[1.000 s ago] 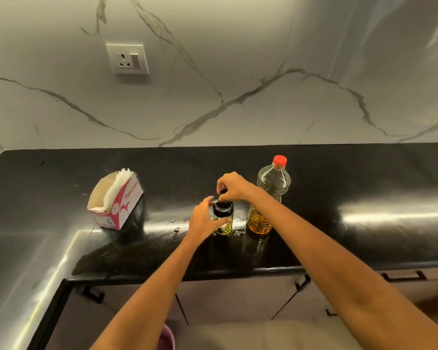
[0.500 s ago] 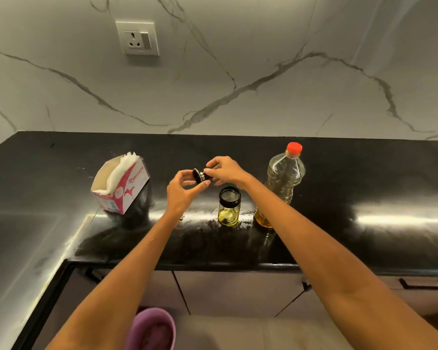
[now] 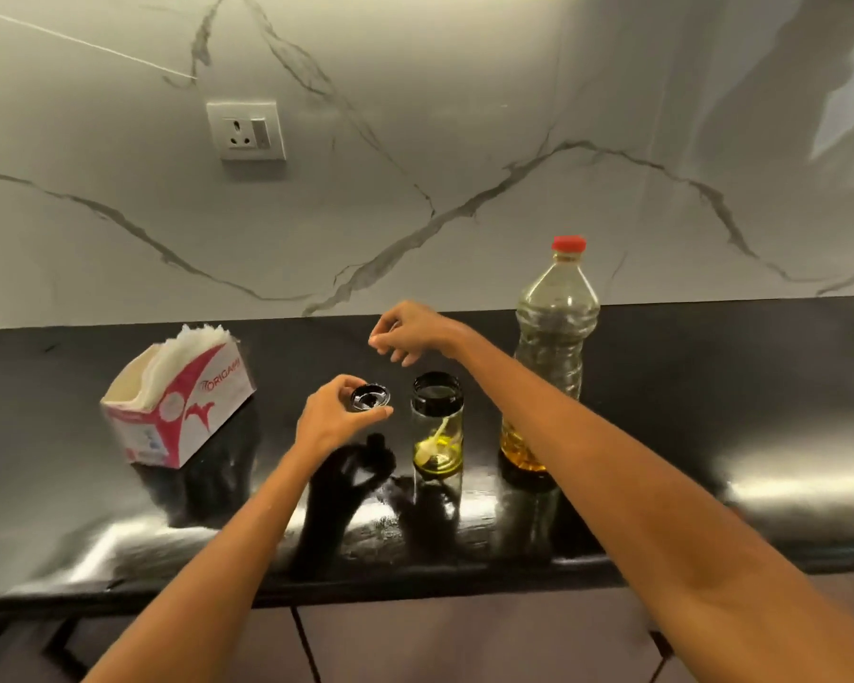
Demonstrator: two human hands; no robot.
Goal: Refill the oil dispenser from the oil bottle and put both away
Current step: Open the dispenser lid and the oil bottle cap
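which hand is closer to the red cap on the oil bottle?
Right. The right hand hovers empty above the open oil dispenser, left of and below the red cap. The left hand, holding the black lid, is lower and further left.

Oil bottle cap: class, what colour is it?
Red. The cap tops the oil bottle, and the head view shows it best.

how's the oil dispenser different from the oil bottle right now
The oil dispenser is short with a wide black collar; the oil bottle is much taller with a narrow neck. The dispenser stands open, its black lid held in the left hand, while the bottle is closed by a red cap. Both are clear, upright on the black counter, with a little yellow oil at the bottom.
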